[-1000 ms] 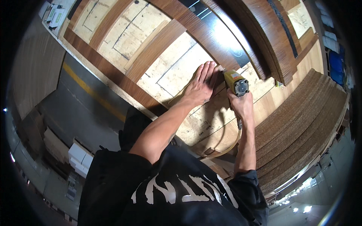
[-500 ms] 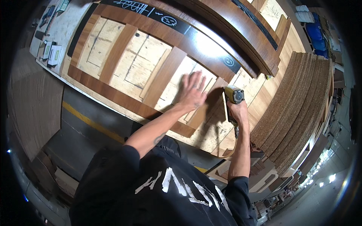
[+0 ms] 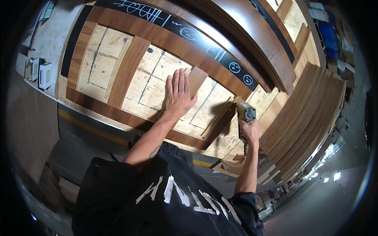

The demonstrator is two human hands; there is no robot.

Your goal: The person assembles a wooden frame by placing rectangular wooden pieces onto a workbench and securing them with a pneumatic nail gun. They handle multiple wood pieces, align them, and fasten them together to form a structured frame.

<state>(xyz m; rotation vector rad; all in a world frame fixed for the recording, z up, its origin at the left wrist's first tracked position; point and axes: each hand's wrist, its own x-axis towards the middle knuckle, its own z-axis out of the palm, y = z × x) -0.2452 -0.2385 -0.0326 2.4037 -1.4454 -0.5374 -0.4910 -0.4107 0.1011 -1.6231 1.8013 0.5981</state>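
A brown wooden frame (image 3: 89,97) with several crosspieces lies flat on the workbench, pale plywood showing through its openings. My left hand (image 3: 179,94) rests flat on one crosspiece (image 3: 199,80), fingers stretched out and covering much of it. In my right hand (image 3: 250,129) is an air nail gun (image 3: 247,112), gripped by its handle. The gun's nose is close to the frame's right end piece (image 3: 223,126); whether they touch cannot be seen. A thin wooden strip (image 3: 215,120) lies alongside that end piece.
Dark brown panels (image 3: 236,37) lie beyond the frame. At the right stands a stack of brown boards (image 3: 305,106). Small boxes (image 3: 44,74) sit on the bench's left end. An air hose (image 3: 235,163) hangs below the gun.
My left hand has moved left, from the right-hand opening onto the crosspiece. The nail gun remains by the frame's right end, and the whole view has shifted slightly.
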